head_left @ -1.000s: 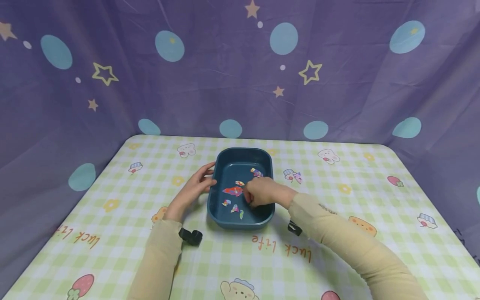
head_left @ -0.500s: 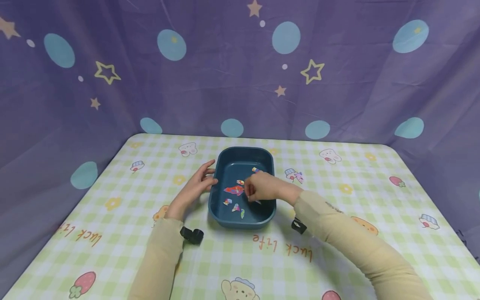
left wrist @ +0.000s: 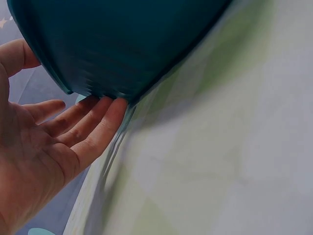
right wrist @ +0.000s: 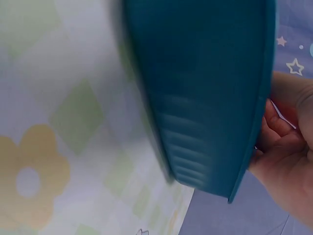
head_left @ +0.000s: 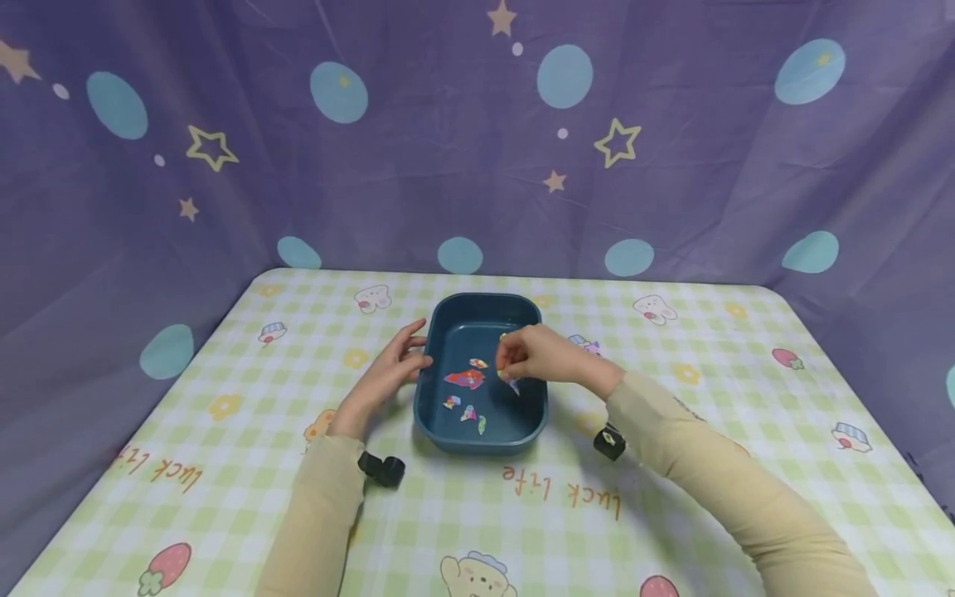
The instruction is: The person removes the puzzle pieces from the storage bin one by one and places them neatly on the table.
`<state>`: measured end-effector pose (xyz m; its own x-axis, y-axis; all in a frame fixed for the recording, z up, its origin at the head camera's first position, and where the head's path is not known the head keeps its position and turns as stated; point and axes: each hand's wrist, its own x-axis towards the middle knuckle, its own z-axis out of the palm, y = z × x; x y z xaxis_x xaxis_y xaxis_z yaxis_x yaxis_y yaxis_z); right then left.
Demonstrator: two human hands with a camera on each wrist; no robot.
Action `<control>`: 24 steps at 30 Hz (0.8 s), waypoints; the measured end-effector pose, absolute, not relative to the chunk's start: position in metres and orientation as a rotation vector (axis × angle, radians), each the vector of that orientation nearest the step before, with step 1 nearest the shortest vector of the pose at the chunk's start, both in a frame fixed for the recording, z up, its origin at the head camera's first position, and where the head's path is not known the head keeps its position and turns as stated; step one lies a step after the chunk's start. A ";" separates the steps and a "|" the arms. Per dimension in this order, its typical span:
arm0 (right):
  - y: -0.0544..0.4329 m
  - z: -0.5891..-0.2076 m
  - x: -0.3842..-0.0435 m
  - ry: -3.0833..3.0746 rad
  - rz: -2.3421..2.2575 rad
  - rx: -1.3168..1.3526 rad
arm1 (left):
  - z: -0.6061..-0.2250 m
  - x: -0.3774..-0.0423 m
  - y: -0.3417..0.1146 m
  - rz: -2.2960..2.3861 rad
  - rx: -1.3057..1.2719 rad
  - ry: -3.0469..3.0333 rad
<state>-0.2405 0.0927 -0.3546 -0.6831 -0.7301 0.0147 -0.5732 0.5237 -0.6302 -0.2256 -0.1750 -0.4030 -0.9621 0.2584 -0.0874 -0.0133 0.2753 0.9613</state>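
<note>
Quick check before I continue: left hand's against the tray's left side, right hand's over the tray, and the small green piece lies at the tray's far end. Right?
One slip: the head view shows the small green piece toward the near end of the tray. The left hand and right hand are as you said.

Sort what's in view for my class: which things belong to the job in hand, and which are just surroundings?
In use:
blue tray
colourful cutouts lying in it
left hand, touching its side
right hand, apparently pinching another cutout

Just surroundings:
checked tablecloth under it
patterned purple curtain behind
black wrist gear
</note>
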 end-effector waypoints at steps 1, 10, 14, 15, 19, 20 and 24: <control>0.094 -0.353 -0.241 2.517 -0.914 -1.086 | -0.403 -0.225 -0.175 1.754 0.226 2.315; 0.111 -0.345 -0.246 2.651 -1.017 -0.947 | -0.404 -0.225 -0.174 1.776 0.236 2.296; 0.121 -0.343 -0.248 2.655 -1.075 -0.898 | -0.403 -0.225 -0.174 1.769 0.235 2.295; 0.123 -0.343 -0.248 2.665 -1.080 -0.891 | -0.403 -0.225 -0.174 1.767 0.234 2.294; 0.135 -0.343 -0.252 2.710 -1.133 -0.824 | -0.402 -0.225 -0.174 1.766 0.232 2.295; 0.138 -0.343 -0.253 2.716 -1.155 -0.796 | -0.402 -0.225 -0.174 1.766 0.233 2.296; 0.148 -0.344 -0.256 2.722 -1.242 -0.703 | -0.402 -0.225 -0.175 1.763 0.234 2.296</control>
<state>-0.2557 0.1484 -0.3442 -0.8930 -0.4325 0.1243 -0.3773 0.5691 -0.7306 -0.2248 -0.1746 -0.4019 -0.9591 0.2685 -0.0899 -0.0175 0.2607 0.9653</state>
